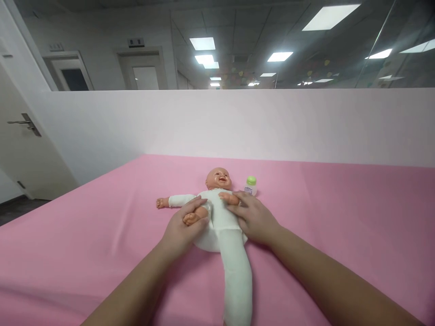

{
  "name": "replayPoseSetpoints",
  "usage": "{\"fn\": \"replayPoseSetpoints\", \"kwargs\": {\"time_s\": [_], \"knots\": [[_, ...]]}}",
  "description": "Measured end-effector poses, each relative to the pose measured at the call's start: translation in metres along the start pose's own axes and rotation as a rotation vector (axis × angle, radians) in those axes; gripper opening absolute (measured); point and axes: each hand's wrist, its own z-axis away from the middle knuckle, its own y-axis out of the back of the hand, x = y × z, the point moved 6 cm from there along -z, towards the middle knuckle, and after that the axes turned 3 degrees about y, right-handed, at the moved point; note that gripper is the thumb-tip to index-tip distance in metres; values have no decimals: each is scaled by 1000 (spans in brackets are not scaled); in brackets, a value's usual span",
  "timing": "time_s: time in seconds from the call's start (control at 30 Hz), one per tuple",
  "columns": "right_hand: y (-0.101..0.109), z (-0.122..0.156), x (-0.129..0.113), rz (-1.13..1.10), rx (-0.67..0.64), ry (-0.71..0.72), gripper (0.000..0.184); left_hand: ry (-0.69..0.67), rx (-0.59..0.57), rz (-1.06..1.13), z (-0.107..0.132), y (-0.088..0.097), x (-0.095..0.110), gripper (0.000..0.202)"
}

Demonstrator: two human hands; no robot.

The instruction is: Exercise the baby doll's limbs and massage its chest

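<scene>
A baby doll [224, 213] with a white cloth body lies face up, its head towards the far wall. My left hand [185, 226] is wrapped round the doll's foot [192, 219], and that leg is folded up against the torso. On the other side, my right hand [254, 217] holds the doll's forearm [229, 198] bent across the chest. One doll arm [181, 200] stretches out to the left, untouched. The other leg [236, 276] extends straight towards me, its foot mostly out of frame. Beside the doll's head stands a small clear bottle [250, 186] with a green cap.
Pink sheeting [340, 226] covers the wide surface under the doll, with soft creases at left. Behind it rises a white wall [254, 122] topped by a glass panel. A door [27, 136] with a lever handle is at the far left.
</scene>
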Motion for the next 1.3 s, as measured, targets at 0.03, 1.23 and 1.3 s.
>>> {"fn": "replayPoseSetpoints", "kwargs": {"time_s": [0.03, 1.23, 1.3], "knots": [[3, 1, 8, -10, 31, -57, 42, -12, 27, -7, 3, 4, 0, 57], [25, 25, 97, -81, -35, -659, 54, -160, 334, -207, 102, 33, -15, 47], [29, 15, 73, 6, -51, -514, 60, -149, 321, -206, 97, 34, -10, 48]]}}
